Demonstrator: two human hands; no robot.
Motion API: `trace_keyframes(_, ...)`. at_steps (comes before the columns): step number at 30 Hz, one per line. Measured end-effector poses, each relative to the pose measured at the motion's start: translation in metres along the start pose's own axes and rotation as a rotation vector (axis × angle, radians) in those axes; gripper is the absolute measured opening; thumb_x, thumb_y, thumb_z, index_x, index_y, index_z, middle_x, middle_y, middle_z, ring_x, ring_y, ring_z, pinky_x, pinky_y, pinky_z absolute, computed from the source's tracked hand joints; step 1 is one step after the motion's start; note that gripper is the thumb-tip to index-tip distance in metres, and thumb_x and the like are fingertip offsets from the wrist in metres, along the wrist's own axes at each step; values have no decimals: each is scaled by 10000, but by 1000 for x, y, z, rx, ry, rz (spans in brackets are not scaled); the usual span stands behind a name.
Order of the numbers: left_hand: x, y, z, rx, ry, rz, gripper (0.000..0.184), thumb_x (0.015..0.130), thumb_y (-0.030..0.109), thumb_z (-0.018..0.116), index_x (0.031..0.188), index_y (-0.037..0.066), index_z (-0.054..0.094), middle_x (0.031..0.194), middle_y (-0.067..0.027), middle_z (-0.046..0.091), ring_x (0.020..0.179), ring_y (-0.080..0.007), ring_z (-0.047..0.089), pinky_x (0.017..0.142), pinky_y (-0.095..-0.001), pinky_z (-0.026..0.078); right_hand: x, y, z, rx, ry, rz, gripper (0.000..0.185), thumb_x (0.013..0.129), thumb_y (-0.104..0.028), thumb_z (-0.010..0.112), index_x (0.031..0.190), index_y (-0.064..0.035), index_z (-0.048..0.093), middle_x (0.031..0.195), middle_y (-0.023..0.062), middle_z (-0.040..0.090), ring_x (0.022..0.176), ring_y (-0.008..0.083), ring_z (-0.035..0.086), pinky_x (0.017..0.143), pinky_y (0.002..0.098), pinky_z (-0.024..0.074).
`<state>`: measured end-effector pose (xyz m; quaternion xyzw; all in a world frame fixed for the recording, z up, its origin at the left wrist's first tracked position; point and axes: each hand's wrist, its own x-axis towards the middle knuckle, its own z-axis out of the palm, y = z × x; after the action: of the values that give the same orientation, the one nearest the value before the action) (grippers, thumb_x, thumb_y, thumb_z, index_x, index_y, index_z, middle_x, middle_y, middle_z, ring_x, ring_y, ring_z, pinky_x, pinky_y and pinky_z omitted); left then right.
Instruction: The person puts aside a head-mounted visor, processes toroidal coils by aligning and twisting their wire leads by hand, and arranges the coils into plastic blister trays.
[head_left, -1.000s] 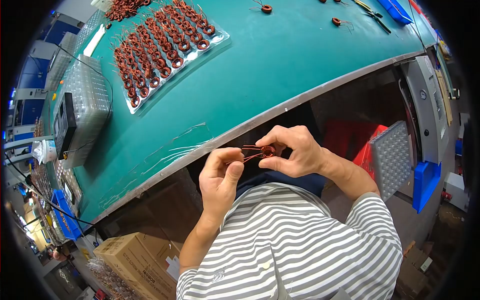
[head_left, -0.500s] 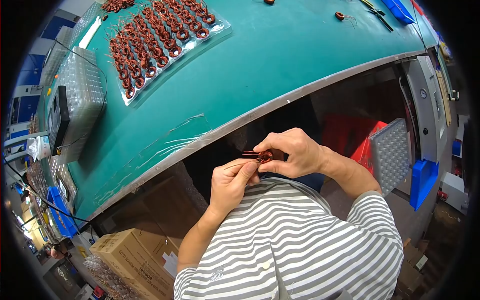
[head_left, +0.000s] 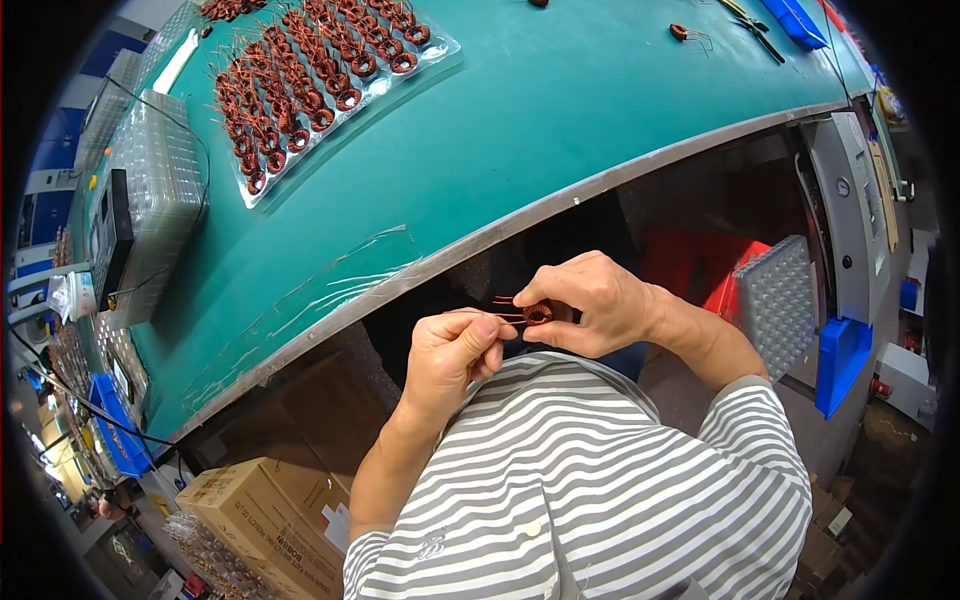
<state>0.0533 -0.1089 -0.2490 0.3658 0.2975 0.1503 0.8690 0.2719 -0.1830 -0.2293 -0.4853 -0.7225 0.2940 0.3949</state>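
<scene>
A copper-wound ring coil point(head_left: 538, 314) is pinched between the thumb and fingers of my right hand point(head_left: 592, 304), in front of my body just off the table's edge. Its wire leads point(head_left: 510, 318) point left. My left hand point(head_left: 447, 358) is closed with thumb against forefinger on some of these leads; other leads stick out free above. On the green table point(head_left: 520, 130), a clear tray point(head_left: 372, 98) carries rows of similar coils with their leads upward.
Stacked clear trays point(head_left: 160, 190) and a black device point(head_left: 112, 230) stand at the left. A loose coil point(head_left: 680, 32), pliers point(head_left: 757, 30) and a blue bin point(head_left: 796, 20) lie at the upper right. A cardboard box point(head_left: 262, 520) is below left.
My left hand moved in toward the coil, then drew back slightly left along the leads. My right hand keeps hold of the coil. The table view shifted slightly.
</scene>
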Motion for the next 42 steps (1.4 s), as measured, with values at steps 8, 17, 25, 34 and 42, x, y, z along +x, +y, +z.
trace_keyframes(8,-1,-3,-1,57,52,2,296,992,237,592,890,-22,691,618,-33,589,514,-68,469,470,-200,351,0,4,7,33,12,-72,253,734,-71,773,923,-6,619,661,89,601,563,237,621,504,314,487)
trace_keyframes(17,-14,-4,3,626,250,539,212,867,164,744,950,-16,668,730,-61,629,610,-134,568,559,-238,448,-8,-4,13,621,155,587,162,893,-117,668,956,29,638,691,55,650,567,86,628,500,202,491)
trace_keyframes(25,-2,-7,6,1182,198,896,422,652,79,858,1032,62,675,1056,-99,630,964,-275,593,815,-365,484,-8,-2,33,562,154,686,253,1023,-231,514,1000,-7,629,618,18,596,487,60,552,445,208,441)
trace_keyframes(34,10,-15,-4,1174,224,936,224,674,2,804,868,48,703,960,-85,653,878,-261,614,722,-340,506,-18,8,31,291,-5,395,252,881,-187,705,1025,-6,606,719,80,644,585,147,618,530,276,464)
trace_keyframes(42,14,0,-1,1184,49,794,172,705,-26,762,817,24,641,829,-87,661,762,-261,633,651,-318,512,-8,1,21,229,-148,448,256,846,-160,716,973,14,578,747,172,654,634,306,661,563,343,507)
